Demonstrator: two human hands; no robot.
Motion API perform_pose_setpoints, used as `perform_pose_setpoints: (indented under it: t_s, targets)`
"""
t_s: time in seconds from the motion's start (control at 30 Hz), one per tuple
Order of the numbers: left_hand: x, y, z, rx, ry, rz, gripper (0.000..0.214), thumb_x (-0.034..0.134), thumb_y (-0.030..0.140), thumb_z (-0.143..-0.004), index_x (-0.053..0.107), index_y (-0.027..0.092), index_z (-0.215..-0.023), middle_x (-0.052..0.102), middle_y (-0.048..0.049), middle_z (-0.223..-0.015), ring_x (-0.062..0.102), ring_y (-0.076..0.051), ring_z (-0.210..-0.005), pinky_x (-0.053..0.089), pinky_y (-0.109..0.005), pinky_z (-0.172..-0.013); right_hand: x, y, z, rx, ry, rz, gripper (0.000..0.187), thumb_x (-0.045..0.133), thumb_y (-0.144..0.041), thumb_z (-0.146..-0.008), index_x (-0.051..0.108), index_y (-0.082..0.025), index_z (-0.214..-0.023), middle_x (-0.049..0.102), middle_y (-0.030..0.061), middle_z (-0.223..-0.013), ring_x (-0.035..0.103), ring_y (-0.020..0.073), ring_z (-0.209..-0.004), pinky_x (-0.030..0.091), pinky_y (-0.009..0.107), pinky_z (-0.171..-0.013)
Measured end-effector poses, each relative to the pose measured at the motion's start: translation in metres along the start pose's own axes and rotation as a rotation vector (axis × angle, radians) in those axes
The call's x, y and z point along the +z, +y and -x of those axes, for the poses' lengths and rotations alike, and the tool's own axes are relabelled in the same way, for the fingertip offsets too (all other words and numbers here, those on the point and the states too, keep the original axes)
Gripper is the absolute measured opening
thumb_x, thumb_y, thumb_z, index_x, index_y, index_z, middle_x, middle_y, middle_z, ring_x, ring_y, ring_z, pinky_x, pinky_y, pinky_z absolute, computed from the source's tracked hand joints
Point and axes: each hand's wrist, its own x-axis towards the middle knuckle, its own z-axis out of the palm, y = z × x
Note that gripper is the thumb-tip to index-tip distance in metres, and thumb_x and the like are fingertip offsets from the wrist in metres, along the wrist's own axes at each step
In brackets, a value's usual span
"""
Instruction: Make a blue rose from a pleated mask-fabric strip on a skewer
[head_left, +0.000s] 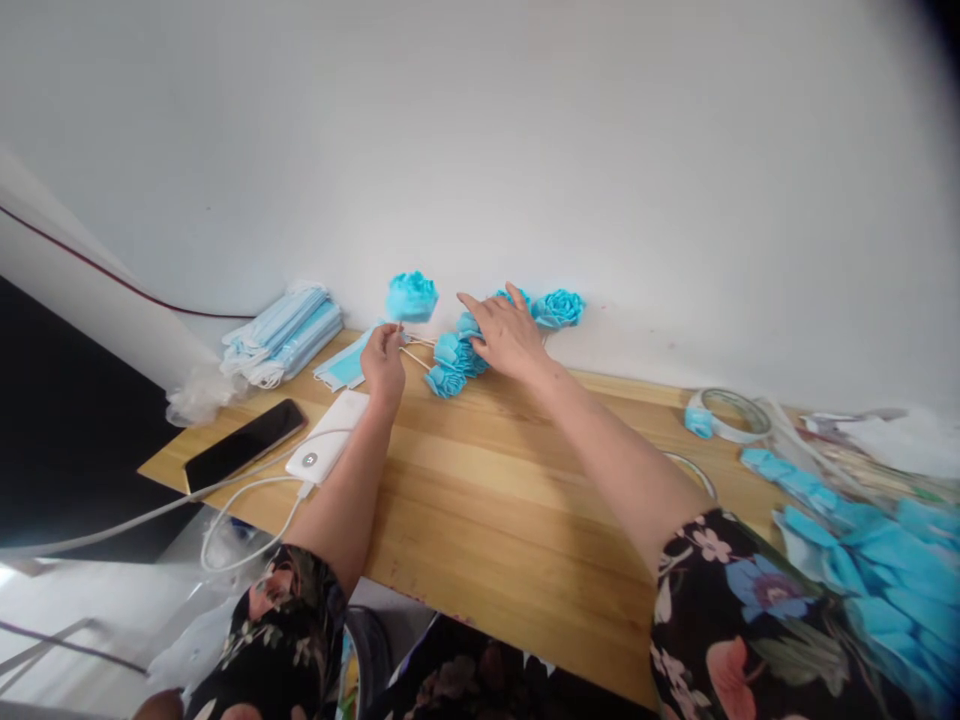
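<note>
My left hand (pixel 385 362) pinches the thin stem of a blue crepe-paper flower (pixel 412 297), whose head stands upright above the fingers. To its right, my right hand (pixel 508 335) reaches over a cluster of similar blue flowers (pixel 452 358), its fingers spread. The fingertips are at or just above the petals; whether they touch is not clear. Another blue flower (pixel 559 308) lies just beyond the right hand, by the wall. Part of one more flower shows behind the fingers. Pale stems stick out leftward from the cluster.
Face masks (pixel 283 335) are piled at the back left. A phone (pixel 244 445) and a white power bank (pixel 328 440) with its cable lie near my left forearm. On the right are a tape roll (pixel 727 416) and blue petal pieces (pixel 885 560). A wall borders the wooden table (pixel 480 510).
</note>
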Motion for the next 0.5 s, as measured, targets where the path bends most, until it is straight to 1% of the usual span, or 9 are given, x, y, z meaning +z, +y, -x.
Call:
perform_pose_setpoints:
  t_s: [0.07,0.23,0.4,0.5]
  targets:
    - [0.000,-0.001,-0.001,0.013,0.025,0.014,0.013,0.050,0.021,-0.086,0.062,0.019,-0.081,0.066,-0.0011,-0.076,0.064,-0.017,-0.085,0.045,-0.027,-0.081,0.000,0.001,0.000,0.001,-0.007,-0.006,0.062,0.058,-0.019,-0.087,0.043,-0.013,-0.147,0.068,0.0133,-0.114,0.058,0.0300,-0.115,0.018,0.055,-0.120]
    - [0.000,-0.003,-0.002,-0.006,0.057,0.024,0.014,0.049,0.023,-0.087,0.062,0.019,-0.091,0.068,-0.0014,-0.081,0.064,-0.016,-0.085,0.046,-0.027,-0.085,-0.005,0.001,-0.009,-0.005,0.001,-0.057,0.046,0.057,-0.022,-0.090,0.056,-0.017,-0.135,0.068,0.0121,-0.120,0.057,0.0303,-0.117,0.016,0.057,-0.121]
    - [0.003,-0.003,-0.001,-0.037,0.048,0.062,0.016,0.049,0.025,-0.088,0.062,0.019,-0.095,0.068,-0.0019,-0.082,0.065,-0.015,-0.083,0.048,-0.026,-0.080,-0.005,-0.001,-0.021,0.014,0.019,-0.057,0.043,0.057,-0.023,-0.091,0.057,-0.018,-0.134,0.068,0.0113,-0.123,0.058,0.0303,-0.118,0.018,0.057,-0.121]
    - [0.005,-0.004,0.000,-0.046,0.045,0.079,0.014,0.049,0.026,-0.088,0.062,0.020,-0.093,0.068,-0.0025,-0.083,0.064,-0.015,-0.083,0.048,-0.025,-0.077,0.000,-0.001,-0.021,0.017,-0.005,-0.045,0.042,0.059,-0.027,-0.092,0.058,-0.018,-0.134,0.067,0.0127,-0.126,0.058,0.0320,-0.119,0.019,0.060,-0.120]
